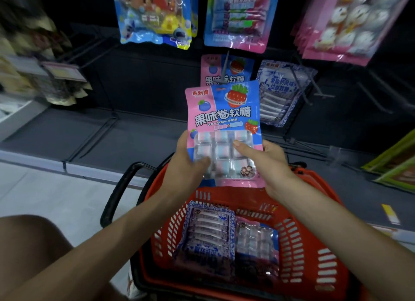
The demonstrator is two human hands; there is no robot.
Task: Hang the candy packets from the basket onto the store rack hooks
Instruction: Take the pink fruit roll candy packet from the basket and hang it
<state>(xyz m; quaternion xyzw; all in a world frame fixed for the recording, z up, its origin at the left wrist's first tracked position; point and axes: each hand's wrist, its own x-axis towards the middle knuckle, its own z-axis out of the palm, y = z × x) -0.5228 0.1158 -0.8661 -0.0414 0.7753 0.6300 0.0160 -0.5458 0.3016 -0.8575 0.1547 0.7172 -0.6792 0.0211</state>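
A person's left hand [189,160] is pinching the left edge of a pink-and-blue candy packet [224,118], with the thumb curling over the front and the fingers behind. The packet is standing upright in the air, near a rack hook [225,64] that is carrying a matching packet [210,76]. It is looking light and glossy, probably slippery, limp at the top and stiffer over the candy tray. The lower sides are therefore looking like the best hold, leaving the top free for hanging. The right hand [269,160] is pinching the right edge the same way. Below, a red basket [325,222] is holding more packets.
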